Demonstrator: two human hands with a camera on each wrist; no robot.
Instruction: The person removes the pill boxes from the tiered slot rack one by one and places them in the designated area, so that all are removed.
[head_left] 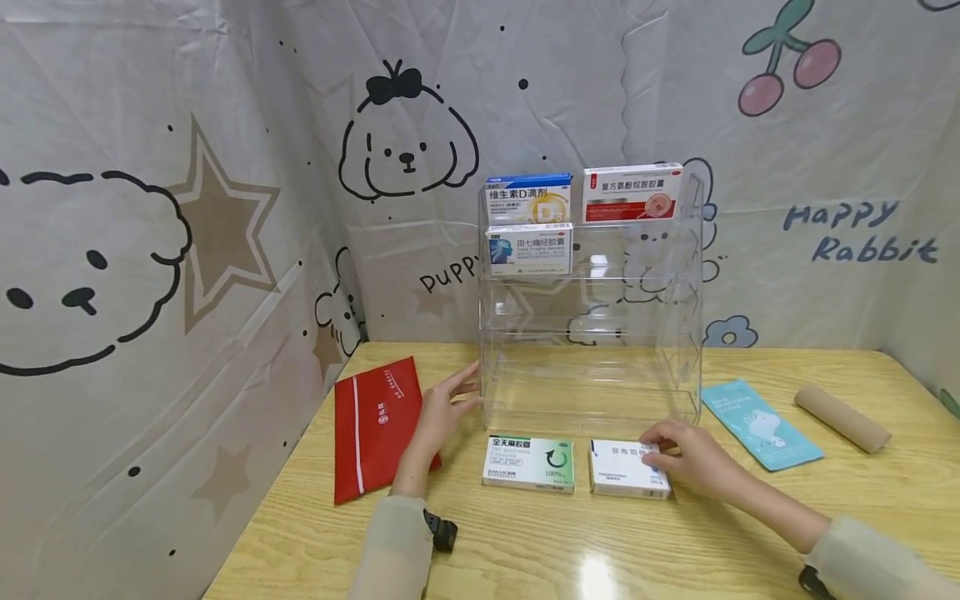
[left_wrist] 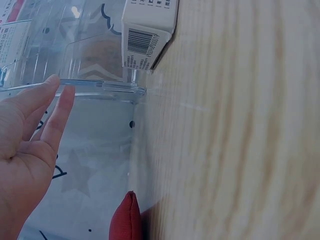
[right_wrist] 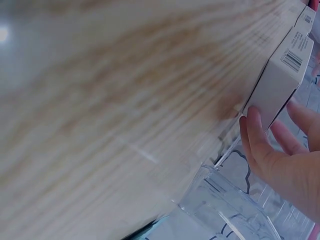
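**Right hand (head_left: 692, 458) pinches a white rectangular cardboard box (head_left: 621, 469)**

It lies on a yellow wood-grain table (head_left: 525, 546) before a clear plastic tiered rack (head_left: 585, 417). The left hand (head_left: 438, 412), straight-fingered, touches the rack's side, grasping nothing.

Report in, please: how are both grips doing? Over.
Left grip: fingers extended, beside clear plastic rack. Right grip: holding right end of flat white cardboard box. Flat white-and-green cardboard box alongside; nothing visibly blocking.
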